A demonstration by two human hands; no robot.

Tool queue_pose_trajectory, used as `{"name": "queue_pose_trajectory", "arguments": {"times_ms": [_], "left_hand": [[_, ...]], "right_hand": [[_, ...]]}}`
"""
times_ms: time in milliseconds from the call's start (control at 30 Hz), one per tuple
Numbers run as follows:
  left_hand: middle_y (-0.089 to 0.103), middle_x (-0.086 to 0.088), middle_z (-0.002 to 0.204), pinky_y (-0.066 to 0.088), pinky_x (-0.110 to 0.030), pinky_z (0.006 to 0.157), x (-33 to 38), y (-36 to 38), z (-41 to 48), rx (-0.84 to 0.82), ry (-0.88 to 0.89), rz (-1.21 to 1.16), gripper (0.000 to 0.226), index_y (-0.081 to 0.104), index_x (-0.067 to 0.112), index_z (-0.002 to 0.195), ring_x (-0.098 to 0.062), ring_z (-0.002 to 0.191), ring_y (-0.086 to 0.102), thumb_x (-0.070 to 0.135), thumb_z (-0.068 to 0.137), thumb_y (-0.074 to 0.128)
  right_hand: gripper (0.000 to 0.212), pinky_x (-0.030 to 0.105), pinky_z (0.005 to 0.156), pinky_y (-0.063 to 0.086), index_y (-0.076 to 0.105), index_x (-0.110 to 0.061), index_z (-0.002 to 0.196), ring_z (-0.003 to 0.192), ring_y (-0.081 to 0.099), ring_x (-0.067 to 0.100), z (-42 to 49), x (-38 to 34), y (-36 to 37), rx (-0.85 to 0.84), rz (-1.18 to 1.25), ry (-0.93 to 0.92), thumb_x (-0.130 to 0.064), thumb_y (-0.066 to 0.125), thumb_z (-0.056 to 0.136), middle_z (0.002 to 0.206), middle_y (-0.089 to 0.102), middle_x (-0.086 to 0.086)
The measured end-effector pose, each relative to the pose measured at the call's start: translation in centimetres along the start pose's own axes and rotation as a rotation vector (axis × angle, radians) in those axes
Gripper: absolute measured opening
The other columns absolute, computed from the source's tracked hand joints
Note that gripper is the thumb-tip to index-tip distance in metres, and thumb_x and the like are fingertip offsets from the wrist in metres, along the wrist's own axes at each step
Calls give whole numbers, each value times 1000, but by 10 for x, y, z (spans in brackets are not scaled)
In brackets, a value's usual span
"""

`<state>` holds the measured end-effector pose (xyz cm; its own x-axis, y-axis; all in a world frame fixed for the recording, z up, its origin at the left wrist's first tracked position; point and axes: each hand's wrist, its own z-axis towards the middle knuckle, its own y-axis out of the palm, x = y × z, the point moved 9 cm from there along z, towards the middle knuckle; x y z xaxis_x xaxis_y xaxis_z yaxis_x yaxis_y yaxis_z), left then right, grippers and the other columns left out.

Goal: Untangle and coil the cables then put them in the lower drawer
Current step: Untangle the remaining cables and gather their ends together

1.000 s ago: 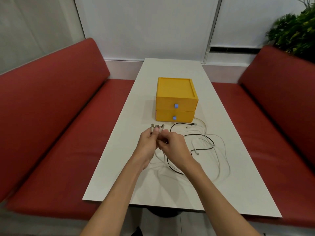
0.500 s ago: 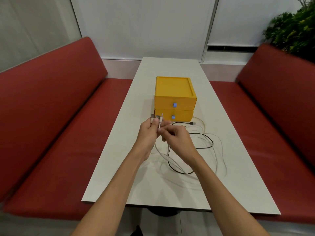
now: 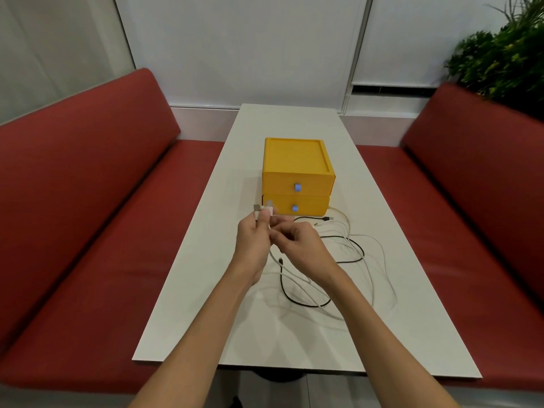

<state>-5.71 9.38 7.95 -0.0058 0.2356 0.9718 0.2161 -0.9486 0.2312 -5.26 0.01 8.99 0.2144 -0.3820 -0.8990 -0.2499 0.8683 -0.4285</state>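
Left hand [image 3: 253, 240] pinches the white cable [image 3: 297, 285] plugs; right hand [image 3: 297, 245], touching it, grips the cord just below. Draw slowly, easing the black cable [image 3: 306, 303] free beneath.

This looks like a booth in a café or diner, or an office break area. A long white table [image 3: 294, 343] runs straight ahead under the hands [image 3: 276, 245], with a red padded bench [image 3: 88, 216] to their left and a matching one [image 3: 471, 216] to their right, each with a high cushioned back. Beyond the table's far end stand plain white wall panels [image 3: 241, 48]. A green plant [image 3: 506, 57] rises behind the right bench, far right of the hands.
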Motion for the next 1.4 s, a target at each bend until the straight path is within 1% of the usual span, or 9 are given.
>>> {"name": "queue_pose_trajectory", "arguments": {"times_ms": [233, 367, 500, 667, 833, 967, 1200, 1300, 1400], "left_hand": [[39, 2, 65, 31, -13, 35, 8, -37, 16, 101, -152, -408, 26, 53, 10, 91, -1, 35, 34, 24, 104, 35], [45, 6, 57, 24, -13, 33, 17, -48, 16, 42, -171, -408, 27, 53, 10, 91, -1, 34, 29, 25, 105, 34], [45, 8, 54, 23, -13, 31, 26, -59, 23, 54, -172, -471, 28, 51, 11, 89, -2, 32, 28, 25, 105, 33], [44, 7, 56, 23, -14, 33, 37, -49, 25, 32, -132, -311, 28, 53, 11, 89, -1, 34, 27, 25, 105, 34], [41, 4, 63, 22, -13, 33, 43, -58, 33, 57, -145, -271, 26, 52, 10, 90, 0, 33, 28, 23, 105, 34], [41, 5, 63, 21, -13, 32, 35, -51, 28, -7, -192, -237, 25, 53, 10, 92, 0, 34, 27, 23, 104, 36], [40, 5, 60, 23, -13, 33, 21, -51, 15, -95, -253, -97, 25, 54, 9, 95, 0, 35, 25, 24, 104, 37], [38, 4, 62, 23, -12, 32, 20, -56, 12, -103, -259, -77, 24, 53, 9, 94, 0, 33, 25, 23, 104, 37], [37, 3, 64, 23, -12, 31, 20, -62, 12, -95, -263, -97, 24, 53, 8, 94, 0, 33, 25, 22, 104, 37]], "right_hand": [[14, 9, 58, 39, 72, -18, 86, 67, 57, 6, -13, 42, -37, -178, -466, 51, -18, 59, 92, 75, 66, -4], [14, 20, 65, 46, 71, -5, 89, 71, 62, 25, -13, 56, -90, -28, -523, 35, -13, 60, 92, 77, 66, 6], [12, 6, 60, 37, 72, -5, 89, 63, 52, 3, -11, 62, -125, 31, -616, 13, -11, 62, 90, 69, 60, -5], [14, 8, 59, 38, 74, -5, 95, 67, 55, 13, 2, 69, -136, 7, -715, 21, -13, 64, 89, 74, 66, 1], [8, 30, 73, 46, 76, -21, 86, 77, 67, 16, 4, 52, -160, 176, -295, 74, -24, 68, 86, 77, 75, -8], [13, 36, 98, 50, 67, -3, 81, 99, 70, 25, 7, 52, -150, 243, 347, 184, -15, 65, 86, 89, 74, 12], [4, 22, 55, 57, 55, 5, 85, 51, 68, 13, 30, 69, -185, 488, 852, 374, 8, 56, 87, 76, 62, 17], [19, 16, 41, 45, 53, 3, 98, 29, 44, 6, 30, 94, -215, 526, 673, 548, 12, 57, 82, 40, 53, 4], [19, 16, 39, 49, 57, 6, 96, 31, 44, 6, 13, 110, -235, 361, 167, 763, 9, 67, 80, 51, 51, 6]]}}
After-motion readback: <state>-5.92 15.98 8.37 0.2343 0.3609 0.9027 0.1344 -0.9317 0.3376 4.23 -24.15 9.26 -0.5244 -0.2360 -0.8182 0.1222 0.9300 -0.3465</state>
